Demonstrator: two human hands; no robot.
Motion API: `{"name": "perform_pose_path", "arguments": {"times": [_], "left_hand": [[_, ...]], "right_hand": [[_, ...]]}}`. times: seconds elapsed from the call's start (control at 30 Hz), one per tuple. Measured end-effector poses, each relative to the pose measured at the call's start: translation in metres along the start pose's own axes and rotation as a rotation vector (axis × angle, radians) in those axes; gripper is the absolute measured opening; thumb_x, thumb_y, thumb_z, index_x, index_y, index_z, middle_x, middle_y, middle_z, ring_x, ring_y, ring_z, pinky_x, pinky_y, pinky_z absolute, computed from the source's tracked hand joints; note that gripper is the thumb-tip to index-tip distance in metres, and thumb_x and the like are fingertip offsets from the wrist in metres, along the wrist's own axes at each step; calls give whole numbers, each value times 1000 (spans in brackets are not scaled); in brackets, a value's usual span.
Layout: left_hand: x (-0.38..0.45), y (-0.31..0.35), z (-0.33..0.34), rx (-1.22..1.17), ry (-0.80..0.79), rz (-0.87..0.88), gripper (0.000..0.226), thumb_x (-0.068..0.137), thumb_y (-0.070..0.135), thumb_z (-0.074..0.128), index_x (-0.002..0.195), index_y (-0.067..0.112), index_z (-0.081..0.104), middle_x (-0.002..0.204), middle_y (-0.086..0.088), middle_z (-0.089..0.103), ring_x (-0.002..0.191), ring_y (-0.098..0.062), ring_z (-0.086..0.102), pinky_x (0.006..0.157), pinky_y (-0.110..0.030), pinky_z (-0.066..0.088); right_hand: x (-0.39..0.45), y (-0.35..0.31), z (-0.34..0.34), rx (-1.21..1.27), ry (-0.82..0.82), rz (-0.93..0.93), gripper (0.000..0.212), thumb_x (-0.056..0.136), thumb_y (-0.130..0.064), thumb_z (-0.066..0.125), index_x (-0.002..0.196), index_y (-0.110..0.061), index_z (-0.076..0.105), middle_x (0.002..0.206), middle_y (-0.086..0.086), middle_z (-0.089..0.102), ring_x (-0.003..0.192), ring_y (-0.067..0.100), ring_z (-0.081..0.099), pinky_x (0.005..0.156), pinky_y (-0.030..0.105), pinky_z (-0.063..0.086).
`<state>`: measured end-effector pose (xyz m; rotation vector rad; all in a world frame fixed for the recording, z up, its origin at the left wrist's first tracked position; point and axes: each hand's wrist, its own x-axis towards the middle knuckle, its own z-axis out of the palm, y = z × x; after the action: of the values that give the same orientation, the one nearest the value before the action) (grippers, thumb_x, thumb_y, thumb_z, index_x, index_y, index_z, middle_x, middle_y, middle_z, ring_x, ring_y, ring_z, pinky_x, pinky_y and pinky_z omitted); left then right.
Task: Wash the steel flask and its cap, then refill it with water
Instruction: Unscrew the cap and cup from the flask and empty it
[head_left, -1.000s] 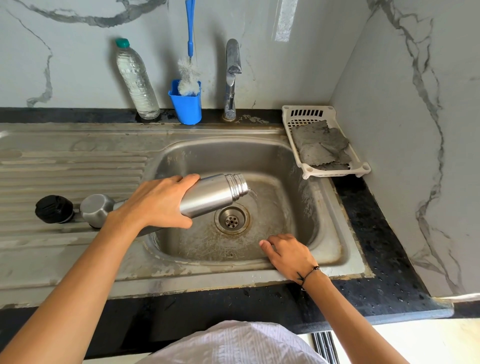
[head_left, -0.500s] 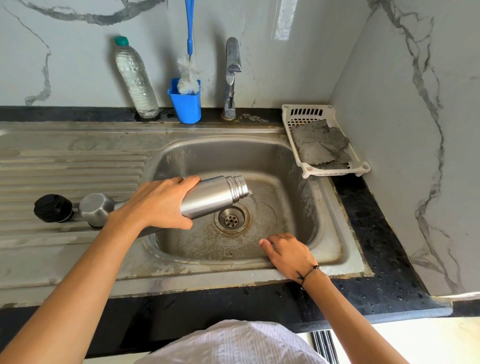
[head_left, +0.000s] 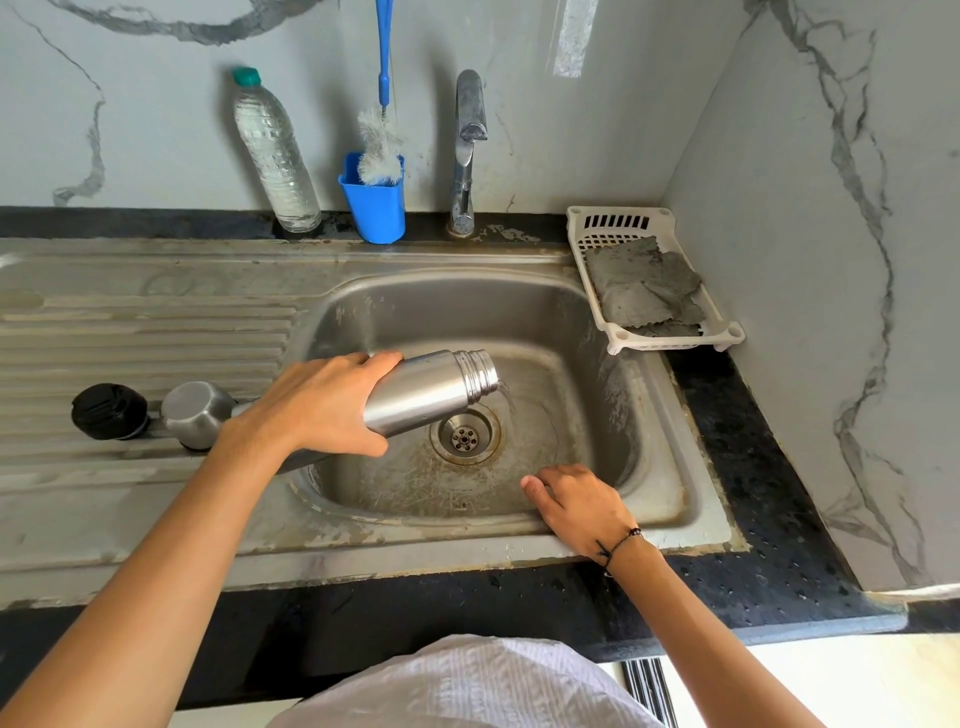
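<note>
Left hand grips the flask, tipped mouth-down over the sink, water trickling toward the drain. Right hand rests on the sink's front rim, fingers loose, holding nothing. Steel cap and black stopper sit on the drainboard.

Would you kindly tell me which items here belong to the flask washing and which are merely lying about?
Part of the job:
steel flask in the left hand
steel cap
black stopper
tap
sink
bottle brush

Lying about:
plastic bottle
white tray of grey cloths
</note>
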<state>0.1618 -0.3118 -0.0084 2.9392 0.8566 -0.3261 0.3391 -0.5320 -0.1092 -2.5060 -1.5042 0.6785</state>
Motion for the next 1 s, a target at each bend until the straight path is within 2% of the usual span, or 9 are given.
{"name": "perform_pose_path", "arguments": {"times": [0.2,0.37,0.63,1.0], "left_hand": [[0,-1,1,7,11,4,88,67,46,69,141,30,24,117,5,55,82,-13,51,57,-22,38],[0,-2,0,-3,15,3,87,66,45,69,140,30,25,116,5,56,83,-14,52,55,-22,37],[-1,-1,-1,3,-11,4,86,66,46,69,139,30,26,116,4,56,82,-15,52,60,-25,40],[-2,1,-1,79,-30,3,86,67,46,67,140,31,25,96,7,48,74,-13,50,49,-21,31]], "right_hand": [[-1,0,-1,-12,-1,-5,48,98,-49,25,96,-14,59,99,3,61,103,19,52,82,34,44],[1,-1,0,-10,-5,-1,49,98,-50,24,97,-15,59,100,3,61,103,19,52,81,33,43],[-1,0,0,-8,-2,6,49,98,-50,25,95,-15,59,99,3,61,102,20,52,82,34,45],[-1,0,0,0,-6,8,46,98,-50,25,89,-17,55,94,2,58,99,18,52,78,33,43]]}}
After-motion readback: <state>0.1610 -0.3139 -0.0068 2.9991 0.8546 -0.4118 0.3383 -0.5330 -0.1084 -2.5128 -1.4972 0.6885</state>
